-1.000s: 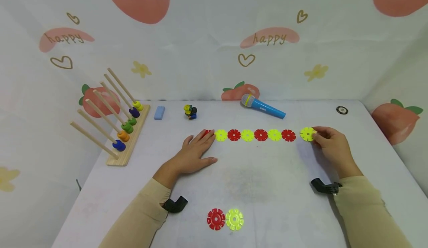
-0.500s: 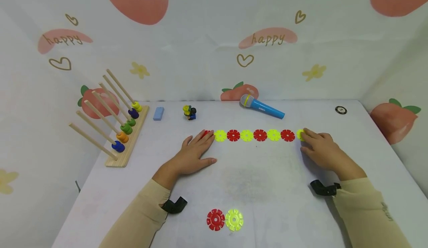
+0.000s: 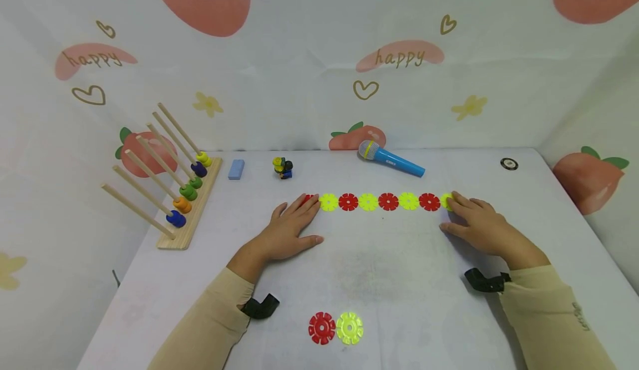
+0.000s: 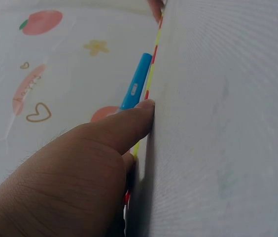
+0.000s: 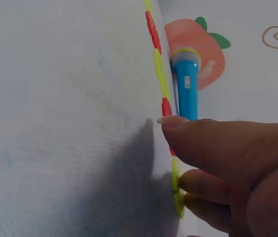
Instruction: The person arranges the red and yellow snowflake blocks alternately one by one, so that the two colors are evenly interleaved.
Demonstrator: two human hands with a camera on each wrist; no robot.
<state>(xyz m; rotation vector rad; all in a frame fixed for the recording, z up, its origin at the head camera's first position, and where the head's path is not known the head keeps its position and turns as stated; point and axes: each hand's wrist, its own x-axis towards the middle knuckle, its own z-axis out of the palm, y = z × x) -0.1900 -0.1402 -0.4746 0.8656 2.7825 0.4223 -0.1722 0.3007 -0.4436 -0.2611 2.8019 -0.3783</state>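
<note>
A straight row of flower-shaped plastic discs, alternating red and yellow-green, lies across the table. My left hand (image 3: 289, 232) rests flat at the row's left end, its fingers covering most of a red disc (image 3: 310, 197). At the other end my right hand (image 3: 479, 227) touches the last yellow-green disc (image 3: 445, 201) with its fingertips, the thumb held apart from it. In the right wrist view that yellow-green disc (image 5: 176, 180) lies under the fingers. Between the hands runs the rest of the row, including a red disc (image 3: 388, 202). Neither hand grips anything.
Nearer me lie a separate red disc (image 3: 321, 328) and yellow-green disc (image 3: 350, 328), side by side. A wooden bead rack (image 3: 197, 214) stands at left. Along the back are a blue block (image 3: 237, 170), a small figure (image 3: 283, 168), a toy microphone (image 3: 396, 161) and a black round chip (image 3: 509, 164).
My right hand has brought the yellow-green disc left and down against the row's right end, and its pinch has loosened, the thumb moving off. The left hand has stayed in place.
</note>
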